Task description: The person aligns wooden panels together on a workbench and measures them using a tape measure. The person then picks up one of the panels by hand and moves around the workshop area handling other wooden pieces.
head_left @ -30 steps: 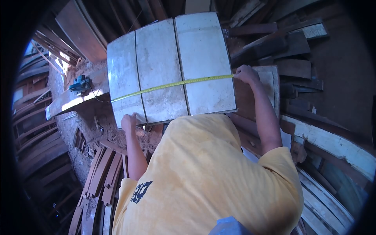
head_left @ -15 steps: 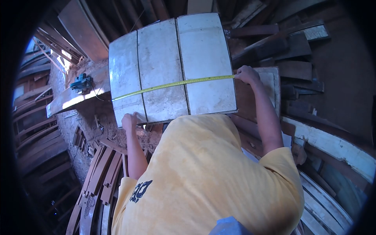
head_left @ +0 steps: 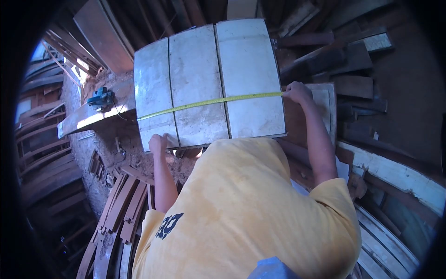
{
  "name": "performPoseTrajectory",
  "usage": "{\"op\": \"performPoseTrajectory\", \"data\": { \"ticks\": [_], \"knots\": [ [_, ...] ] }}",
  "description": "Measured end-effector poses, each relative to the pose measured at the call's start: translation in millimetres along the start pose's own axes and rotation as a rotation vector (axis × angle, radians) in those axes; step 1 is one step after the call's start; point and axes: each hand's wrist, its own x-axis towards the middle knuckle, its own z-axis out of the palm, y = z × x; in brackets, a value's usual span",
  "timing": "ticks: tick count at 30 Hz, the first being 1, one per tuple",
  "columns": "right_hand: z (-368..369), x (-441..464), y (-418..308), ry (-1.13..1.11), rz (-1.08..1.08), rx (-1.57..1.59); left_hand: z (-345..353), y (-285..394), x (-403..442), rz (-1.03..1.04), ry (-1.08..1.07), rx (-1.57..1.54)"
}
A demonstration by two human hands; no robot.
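Observation:
A whitish panel (head_left: 197, 69) with two dark lengthwise seams lies in front of me. Across it stretches a yellow measuring tape (head_left: 200, 105), from the panel's left edge to its right edge. My right hand (head_left: 298, 93) is closed on the tape's right end, just beyond the panel's edge. At the near left corner of the panel, my left hand (head_left: 158, 143) is closed, its fingers curled at the edge; what they grip is hidden. The tape's left end lies farther up that side, apart from my left hand.
On a board at the left rests a teal power tool (head_left: 101, 98) with a dark cord. Curved wooden strips (head_left: 118, 204) are piled at the lower left. Dark planks (head_left: 353, 86) and a long pale board (head_left: 395, 169) lie at the right.
The panel, tape and both hands appear slightly farther right and lower in view, along with the surroundings. Both hands keep their places at the panel.

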Motion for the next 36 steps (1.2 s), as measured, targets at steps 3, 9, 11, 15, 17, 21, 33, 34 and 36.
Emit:
{"op": "performPoseTrajectory", "data": {
  "ticks": [3,9,11,15,17,21,33,34,36],
  "knots": [
    [1,-1,-2,0.015,-0.003,-0.016,-1,0,-2,0.006,-0.008,-0.01],
    [1,-2,-7,0.051,-0.022,-0.01,-2,3,-8,-0.038,0.013,-0.034],
    [-1,-3,-9,0.019,0.007,-0.051,-1,3,-9,-0.046,0.009,-0.054],
    [0,-2,-10,0.001,-0.003,-0.042,-4,2,-11,-0.07,-0.001,-0.091],
    [0,-4,-12,0.037,0.024,0.0,-2,0,-9,-0.08,0.002,-0.095],
    [4,-5,-12,0.083,0.028,-0.017,-4,0,-10,-0.07,0.014,-0.086],
    [6,-8,-15,0.071,0.042,-0.059,-2,-1,-12,-0.092,-0.01,-0.149],
    [7,-9,-15,0.096,0.034,-0.068,-1,-1,-10,-0.088,-0.011,-0.151],
    [9,-11,-15,0.119,0.028,-0.078,0,-1,-10,-0.093,-0.012,-0.138]
  ]
}}
